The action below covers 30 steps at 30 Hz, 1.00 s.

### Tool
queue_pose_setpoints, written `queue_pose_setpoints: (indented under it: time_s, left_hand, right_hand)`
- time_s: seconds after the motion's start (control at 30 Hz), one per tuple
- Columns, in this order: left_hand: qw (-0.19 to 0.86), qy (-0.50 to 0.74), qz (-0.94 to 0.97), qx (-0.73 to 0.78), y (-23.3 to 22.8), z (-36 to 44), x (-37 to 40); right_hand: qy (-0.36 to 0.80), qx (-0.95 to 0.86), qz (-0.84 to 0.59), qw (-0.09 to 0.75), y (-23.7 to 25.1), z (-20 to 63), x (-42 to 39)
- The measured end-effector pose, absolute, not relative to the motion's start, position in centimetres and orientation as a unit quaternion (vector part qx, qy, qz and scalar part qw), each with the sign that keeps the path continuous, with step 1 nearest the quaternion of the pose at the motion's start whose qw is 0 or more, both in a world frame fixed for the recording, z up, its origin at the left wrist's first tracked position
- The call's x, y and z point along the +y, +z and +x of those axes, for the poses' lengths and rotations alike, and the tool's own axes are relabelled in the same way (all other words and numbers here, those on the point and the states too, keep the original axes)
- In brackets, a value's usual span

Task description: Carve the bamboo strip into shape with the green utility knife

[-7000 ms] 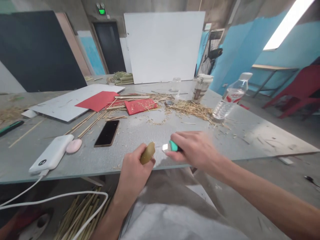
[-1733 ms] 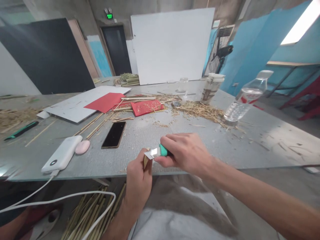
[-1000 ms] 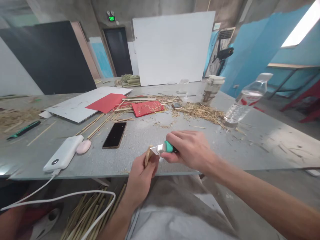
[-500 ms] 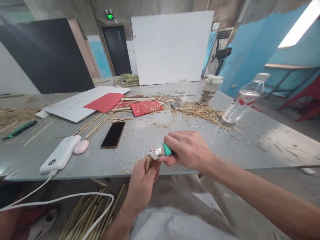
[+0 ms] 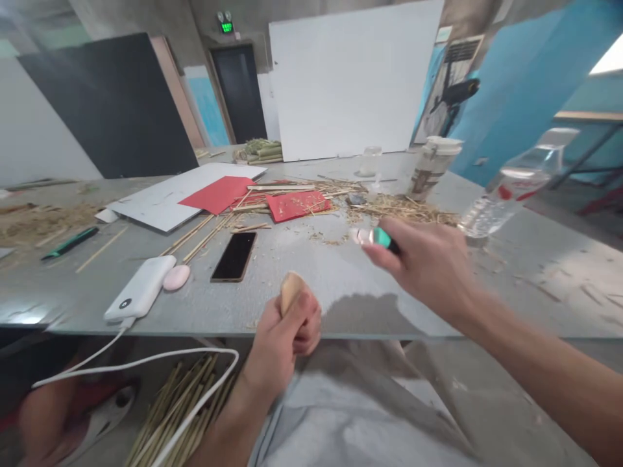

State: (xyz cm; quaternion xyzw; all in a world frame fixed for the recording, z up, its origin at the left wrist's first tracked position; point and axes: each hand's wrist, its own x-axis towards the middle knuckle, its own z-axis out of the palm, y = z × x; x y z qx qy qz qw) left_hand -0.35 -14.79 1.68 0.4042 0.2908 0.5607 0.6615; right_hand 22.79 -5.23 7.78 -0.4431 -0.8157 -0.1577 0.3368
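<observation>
At the table's front edge, my left hand (image 5: 285, 331) is closed around a short, pale tan piece of stalk (image 5: 291, 290), whose top end stands out above the thumb. The lower part of it is hidden in the fist. My right hand (image 5: 423, 259) grips a utility knife (image 5: 382, 239) with a green and black handle, above the tabletop to the right. Its blade points left and is blurred by motion. Knife and stalk are well apart.
On the grey table (image 5: 341, 279) lie a phone (image 5: 233, 257), a white power bank (image 5: 141, 287) with a cable, red envelopes (image 5: 298, 205), and straw shavings (image 5: 409, 209). A tilted-looking water bottle (image 5: 516, 185) and a cup (image 5: 433, 167) stand right. Bundled stalks (image 5: 182, 408) are below the table.
The knife in my right hand has moved away from the stalk, up and to the right. My left hand still holds the stalk, whose pale end now shows more. The view has shifted slightly.
</observation>
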Motion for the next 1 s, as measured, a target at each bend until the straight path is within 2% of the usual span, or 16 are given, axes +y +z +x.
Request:
queue_pose_setpoints:
  time_s: [0.07,0.23,0.5,0.8,0.87,1.0]
  left_hand:
    - [0.664,0.564,0.404,0.279,1.6,0.1,-14.5]
    - [0.673,0.561,0.383,0.293,1.3,0.7,-14.8]
    - [0.665,0.565,0.384,0.303,0.3,0.7,-14.9]
    - [0.637,0.552,0.42,0.336,0.0,1.1,-15.6]
    - [0.626,0.528,0.449,0.357,0.4,1.4,-17.1]
    - [0.618,0.42,0.562,0.353,0.8,1.3,-18.9]
  right_hand:
    - [-0.151,-0.847,-0.398,0.319,6.8,21.4,-7.4]
    - [-0.164,-0.868,-0.326,0.336,6.3,18.9,-8.6]
    - [-0.14,-0.885,-0.304,0.323,5.6,18.2,-8.6]
    - [-0.17,-0.888,-0.272,0.328,5.1,18.1,-7.9]
    - [-0.18,-0.877,-0.292,0.337,5.8,18.9,-5.9]
    - [-0.172,-0.733,-0.519,0.406,8.7,22.9,-1.3]
